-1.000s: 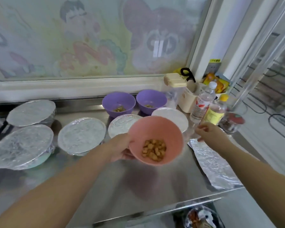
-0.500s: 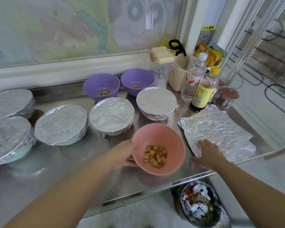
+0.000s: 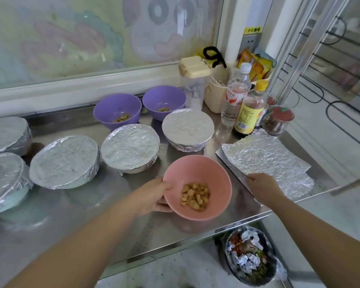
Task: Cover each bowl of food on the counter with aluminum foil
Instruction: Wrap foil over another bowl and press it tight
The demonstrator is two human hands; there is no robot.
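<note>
Holding the pink bowl [image 3: 197, 169] at its 9 o'clock rim, our left hand [image 3: 152, 196] had its thumb hooked over the lip and fingers curled under the wall. The bowl was mouth up near the counter's [image 3: 71, 204] front edge, cubed food [image 3: 194, 196] inside. At its 3 o'clock the foil sheet [image 3: 264, 156] lay flat, long axis running 10 to 4 o'clock. Our right hand [image 3: 260, 186] touched its near corner; we could not tell whether those fingers pinched it.
</note>
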